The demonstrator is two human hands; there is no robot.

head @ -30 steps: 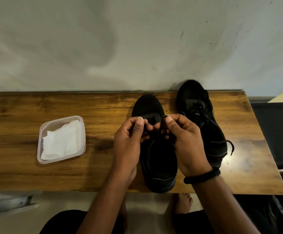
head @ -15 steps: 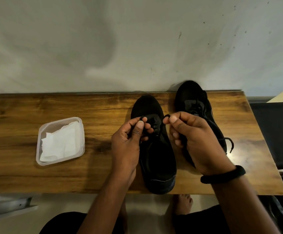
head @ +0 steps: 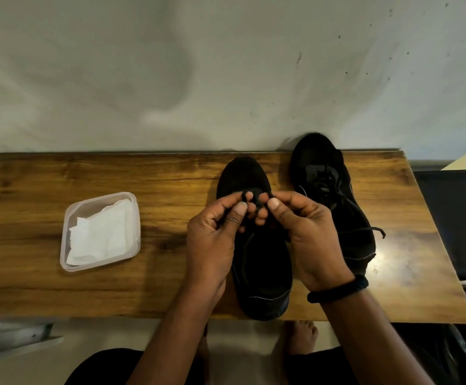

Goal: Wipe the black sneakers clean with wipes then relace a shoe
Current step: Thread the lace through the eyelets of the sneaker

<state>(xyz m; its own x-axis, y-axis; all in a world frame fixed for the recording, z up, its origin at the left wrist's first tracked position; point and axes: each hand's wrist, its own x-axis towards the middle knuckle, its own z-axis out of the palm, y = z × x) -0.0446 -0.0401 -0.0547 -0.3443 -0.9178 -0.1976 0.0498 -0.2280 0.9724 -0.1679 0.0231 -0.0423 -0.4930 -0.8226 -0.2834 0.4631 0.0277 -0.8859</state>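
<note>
Here, left hand (head: 212, 240) and right hand (head: 311, 240) pinch thin black lace (head: 243, 193) — over matte sneaker (head: 262, 270).

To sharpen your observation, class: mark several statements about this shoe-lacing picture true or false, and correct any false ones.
1. The left hand and right hand both pinch the lace above the nearer sneaker. True.
2. The wipes lie loose on the table. False: they sit in a clear container.
3. A black band circles the right wrist. True.
4. The second sneaker stands on the floor. False: it stands on the table, beside the first.
</note>
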